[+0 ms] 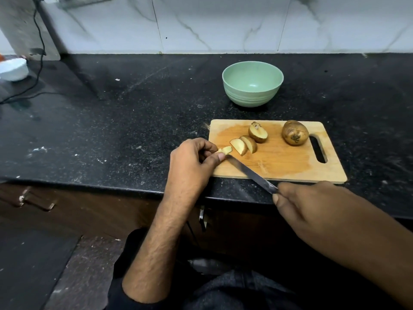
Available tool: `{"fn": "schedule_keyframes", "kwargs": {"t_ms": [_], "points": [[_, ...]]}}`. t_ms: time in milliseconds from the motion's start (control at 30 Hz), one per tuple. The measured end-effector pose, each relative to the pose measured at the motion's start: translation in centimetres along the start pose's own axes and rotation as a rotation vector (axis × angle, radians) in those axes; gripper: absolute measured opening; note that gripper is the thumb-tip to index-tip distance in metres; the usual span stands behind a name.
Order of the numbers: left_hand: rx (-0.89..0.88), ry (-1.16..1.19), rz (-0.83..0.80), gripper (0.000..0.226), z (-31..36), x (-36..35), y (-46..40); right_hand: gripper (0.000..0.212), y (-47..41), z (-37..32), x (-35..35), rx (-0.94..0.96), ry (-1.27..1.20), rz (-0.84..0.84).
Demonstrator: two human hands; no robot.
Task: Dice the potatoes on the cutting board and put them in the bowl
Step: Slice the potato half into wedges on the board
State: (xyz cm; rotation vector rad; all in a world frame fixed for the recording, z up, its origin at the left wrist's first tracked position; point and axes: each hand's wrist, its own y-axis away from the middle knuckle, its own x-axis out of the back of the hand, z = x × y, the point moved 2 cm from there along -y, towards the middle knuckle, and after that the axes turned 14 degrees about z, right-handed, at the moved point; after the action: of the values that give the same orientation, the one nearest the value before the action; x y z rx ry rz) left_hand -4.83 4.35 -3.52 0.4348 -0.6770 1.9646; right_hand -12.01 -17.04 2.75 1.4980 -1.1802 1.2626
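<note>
Left hand (194, 162) fingers pinching potato piece (225, 150) at cutting board (290, 166) edge; right hand (312, 211) gripping knife (250, 173). Risk: blade tip nicking thumb, being so close.

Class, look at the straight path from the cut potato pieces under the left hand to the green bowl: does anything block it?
Nothing visible does. Between the cut potato pieces and the pale green bowl lie only wooden cutting board and bare black countertop.

The right hand (312, 211) covers the knife (250, 173) handle completely. The left hand (192, 162) hides most of the small potato pieces (225, 150) it pinches. At nine o'clock, a white bowl (13, 69) is cut by the frame edge.
</note>
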Motion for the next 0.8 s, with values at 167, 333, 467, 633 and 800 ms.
{"fn": "schedule_keyframes", "kwargs": {"t_ms": [167,333,467,633,800], "points": [[-0.14,-0.061,-0.065,0.03,0.9,-0.7,-0.6,0.032,0.0,0.0,-0.7,-0.083,-0.071,0.074],[-0.155,-0.112,-0.071,0.014,1.4,-1.3,-2.3,0.031,-0.6,0.0,-1.5,-0.086,-0.047,0.099],[-0.163,-0.087,-0.069,0.011,1.8,-2.0,-3.4,0.03,-0.8,0.1,-1.7,-0.108,-0.044,0.138],[-0.165,-0.062,-0.069,0.013,1.8,-2.5,-4.3,0.03,-0.1,0.5,-1.8,-0.129,-0.076,0.11],[-0.2,-0.032,-0.045,0.006,1.4,-2.7,-4.2,0.028,0.3,0.7,-1.0,-0.116,-0.088,0.134]]}}
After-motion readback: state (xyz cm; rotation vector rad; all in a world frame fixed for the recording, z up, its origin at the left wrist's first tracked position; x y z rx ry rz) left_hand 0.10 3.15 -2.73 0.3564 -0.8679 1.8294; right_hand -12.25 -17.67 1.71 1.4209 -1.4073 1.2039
